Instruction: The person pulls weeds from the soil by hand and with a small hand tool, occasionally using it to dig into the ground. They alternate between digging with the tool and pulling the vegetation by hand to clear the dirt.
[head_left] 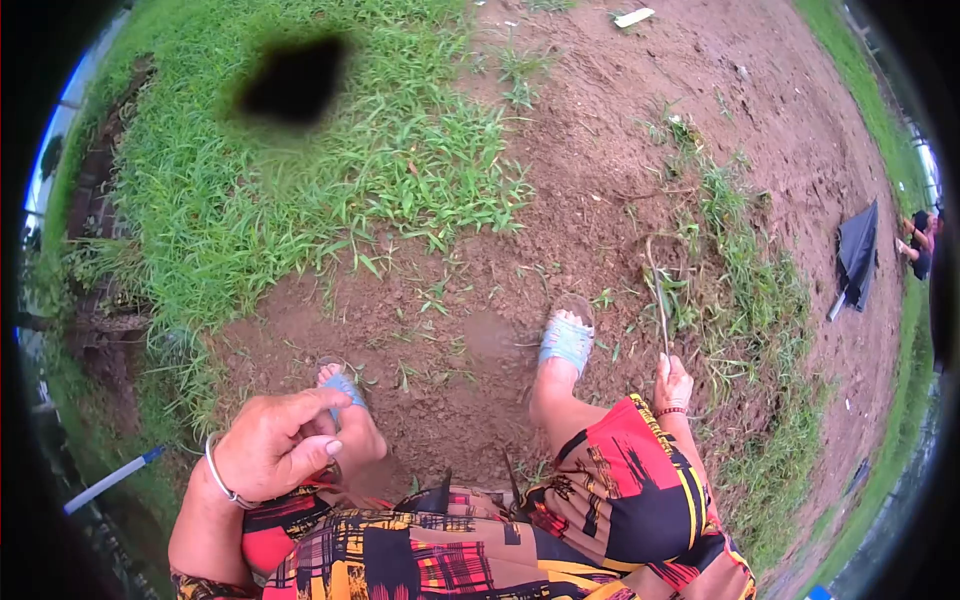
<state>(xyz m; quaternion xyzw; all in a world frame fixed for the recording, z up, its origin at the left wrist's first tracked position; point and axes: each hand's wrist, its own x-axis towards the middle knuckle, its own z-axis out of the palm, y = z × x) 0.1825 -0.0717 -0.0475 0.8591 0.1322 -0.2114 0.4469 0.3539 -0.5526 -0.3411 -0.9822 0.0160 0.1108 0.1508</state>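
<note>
My left hand (280,445), with a silver bangle at the wrist, is raised over my left knee. Its fingers are half bent, the thumb stands apart from them, and nothing shows between them. Beside my right knee, my right hand (672,385) is closed round the lower end of a thin hooked tool (658,295), which looks like a sickle. The tool points away from me, its bent tip at the edge of a strip of uprooted-looking grass (735,260). Bare brown soil (450,300) lies between my feet and ahead of them.
Thick green grass (330,190) grows ahead on the left. My feet wear light blue sandals (567,342). A dark folded umbrella (857,250) lies on the dirt at far right, near another person (920,245). A white and blue stick (112,482) is at far left.
</note>
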